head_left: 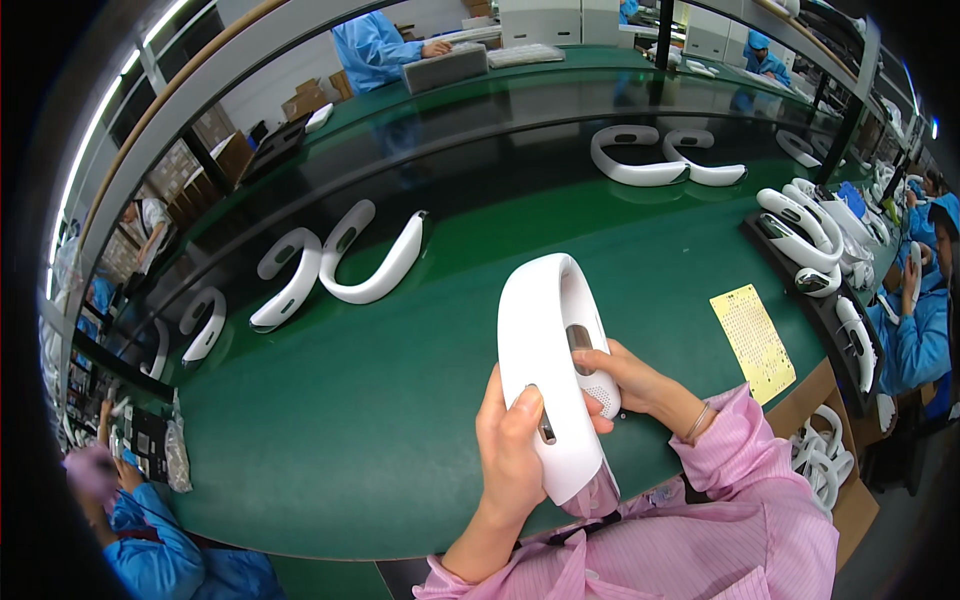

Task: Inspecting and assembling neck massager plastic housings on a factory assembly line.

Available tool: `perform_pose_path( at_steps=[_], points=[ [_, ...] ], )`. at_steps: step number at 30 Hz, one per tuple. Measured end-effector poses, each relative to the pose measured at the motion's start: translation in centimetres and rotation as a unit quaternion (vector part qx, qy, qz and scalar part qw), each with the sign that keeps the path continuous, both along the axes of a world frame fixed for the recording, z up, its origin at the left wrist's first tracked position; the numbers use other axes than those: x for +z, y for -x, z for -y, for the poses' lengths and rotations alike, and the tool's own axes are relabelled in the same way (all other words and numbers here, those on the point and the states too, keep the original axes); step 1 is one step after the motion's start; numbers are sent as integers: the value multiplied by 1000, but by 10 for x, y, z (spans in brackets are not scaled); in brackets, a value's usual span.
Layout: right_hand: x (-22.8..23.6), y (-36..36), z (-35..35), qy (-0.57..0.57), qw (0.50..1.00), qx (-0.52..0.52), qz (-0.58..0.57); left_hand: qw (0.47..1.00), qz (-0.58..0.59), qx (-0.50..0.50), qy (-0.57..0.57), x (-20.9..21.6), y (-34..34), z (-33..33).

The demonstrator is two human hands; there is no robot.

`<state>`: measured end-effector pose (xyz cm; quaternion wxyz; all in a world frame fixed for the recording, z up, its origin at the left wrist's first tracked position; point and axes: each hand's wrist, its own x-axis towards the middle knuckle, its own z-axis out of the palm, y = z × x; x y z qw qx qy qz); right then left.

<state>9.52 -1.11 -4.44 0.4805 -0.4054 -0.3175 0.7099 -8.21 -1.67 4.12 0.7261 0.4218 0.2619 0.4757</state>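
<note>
At the counter's (320, 440) left edge lies a clear plastic bag (177, 455); the dark item beside it is hard to make out. Curved white pieces (385, 275) stand toward the far left edge, the leftmost fading into the view's dark rim. Over the near edge, the left hand (507, 455) is clamped on a white band (530, 320), thumb beside its dark slot, the other fingers mostly hidden behind. The band is held up, bend uppermost. The right hand (640, 380) grips its other arm, thumb at the inner oval plate, fingers partly covered. Near the right edge lies a yellow sheet (752, 340), its print too small to read. Beyond, similar pieces overlap on a black tray (818, 318). Below the near right corner, a sleeve (745, 450) partly hides a cardboard box (855, 515).
</note>
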Motion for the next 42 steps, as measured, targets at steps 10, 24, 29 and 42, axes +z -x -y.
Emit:
perform_pose_path(
  at_steps=[10,24,29,42],
  points=[
    [9,-16,7,-120,971,-124,165,990,-24,87,-107,-45,29,-26],
    [120,53,27,-271,936,50,217,981,116,6,153,-111,43,-51],
    [123,52,22,-383,823,-35,418,978,94,-13,185,-108,45,-48],
    [64,-5,-13,-414,833,-217,296,989,-32,-76,-121,-73,75,-46]
  ],
)
